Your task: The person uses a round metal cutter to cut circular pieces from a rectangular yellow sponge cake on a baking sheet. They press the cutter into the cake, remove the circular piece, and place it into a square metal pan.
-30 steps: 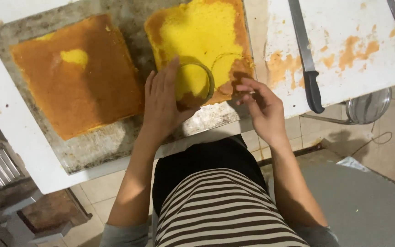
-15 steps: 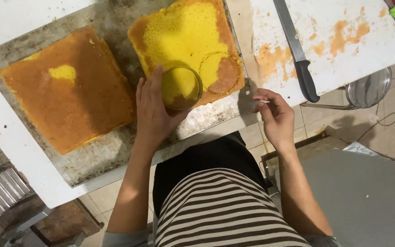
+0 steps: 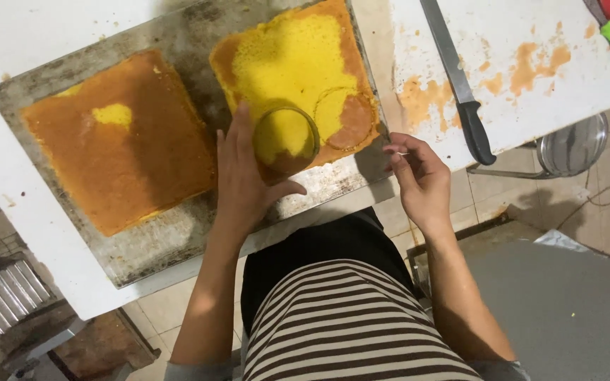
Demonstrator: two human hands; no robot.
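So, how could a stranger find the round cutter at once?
Find the metal tray holding two sponge sheets. On the yellow sheet, by the left hand, sits the ring cutter, the only raised metal ring; beside it is a flat cut circle.

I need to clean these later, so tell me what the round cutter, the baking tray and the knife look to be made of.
Round cutter, under the left hand: thin bare metal by its grey shine, probably steel. Baking tray: sheet metal, dull, stained and scuffed grey. Knife: bright steel blade, matte black handle, likely plastic, though that is uncertain.
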